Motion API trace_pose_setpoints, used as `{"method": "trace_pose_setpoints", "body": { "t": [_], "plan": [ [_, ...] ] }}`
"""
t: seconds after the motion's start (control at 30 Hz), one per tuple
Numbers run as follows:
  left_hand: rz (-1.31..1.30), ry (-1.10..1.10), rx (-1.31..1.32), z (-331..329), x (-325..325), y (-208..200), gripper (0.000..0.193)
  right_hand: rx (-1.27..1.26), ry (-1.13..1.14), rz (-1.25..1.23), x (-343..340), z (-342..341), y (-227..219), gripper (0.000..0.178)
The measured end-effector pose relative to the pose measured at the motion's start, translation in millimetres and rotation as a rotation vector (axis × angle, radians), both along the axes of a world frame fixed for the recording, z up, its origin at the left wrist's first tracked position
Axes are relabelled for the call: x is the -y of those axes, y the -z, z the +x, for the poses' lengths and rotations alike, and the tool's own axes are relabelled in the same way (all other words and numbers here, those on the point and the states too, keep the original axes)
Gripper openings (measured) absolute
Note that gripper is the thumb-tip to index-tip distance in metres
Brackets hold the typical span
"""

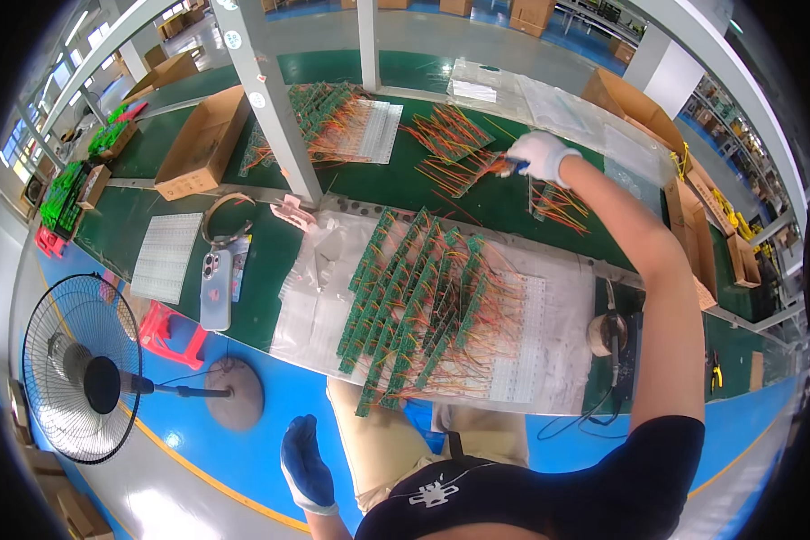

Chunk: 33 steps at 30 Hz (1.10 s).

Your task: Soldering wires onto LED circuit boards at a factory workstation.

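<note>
While the right hand, in a white glove with blue at the fingertips (544, 157), reaches across the green-topped workbench (256, 310), the left hand, in a dark blue glove with a white cuff (306, 463), is low beside the lap, off the bench. Left fingers: extended, close together, nothing visible in them. Right fingers: curled at a far bundle of green circuit-board strips with red and orange wires (459, 148); can't tell if they're clamped on a strip or only touching. Another small wired cluster (558, 205) sits just below that hand.

Main batch of long green board strips with orange-red leads (414, 301) is at the near edge, slanted in rows, partly over a white grid-marked sheet (517, 360), all on translucent white film (301, 315). Third batch (319, 121) lies at the back left, behind the grey metal post (270, 99).

Left side of bench: pale blue phone (216, 292), tan tape ring (209, 219), white perforated panel (166, 256), open brown cardboard tray (202, 144). Right side: round tan-and-silver item with a cable (606, 333), yellow-handled pliers (715, 371). Black wire-cage pedestal fan (102, 385) stands on the floor, left.
</note>
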State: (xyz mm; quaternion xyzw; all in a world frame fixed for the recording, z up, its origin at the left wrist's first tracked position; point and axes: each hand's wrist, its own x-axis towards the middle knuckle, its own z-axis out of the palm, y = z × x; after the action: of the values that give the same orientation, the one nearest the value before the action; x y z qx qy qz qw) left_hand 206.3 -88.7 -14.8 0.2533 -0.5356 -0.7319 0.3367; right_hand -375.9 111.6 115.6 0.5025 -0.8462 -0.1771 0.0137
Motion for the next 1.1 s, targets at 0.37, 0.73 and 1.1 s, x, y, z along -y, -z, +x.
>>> {"method": "trace_pose_setpoints", "body": {
  "t": [0.37, 0.73, 1.1],
  "plan": [
    [0.15, 0.008, -0.087, 3, 2, 4, 0.041, 0.848, 0.403, -0.874, -45, -58, 20, 0.025],
    [0.15, -0.057, -0.063, 5, -3, 6, 0.039, 0.534, 0.677, -0.916, -40, -43, 51, 0.018],
    [0.099, -0.024, 0.002, 6, -3, 14, 0.041, 1.202, 0.544, -1.521, -48, -53, 79, 0.034]
  ]
}}
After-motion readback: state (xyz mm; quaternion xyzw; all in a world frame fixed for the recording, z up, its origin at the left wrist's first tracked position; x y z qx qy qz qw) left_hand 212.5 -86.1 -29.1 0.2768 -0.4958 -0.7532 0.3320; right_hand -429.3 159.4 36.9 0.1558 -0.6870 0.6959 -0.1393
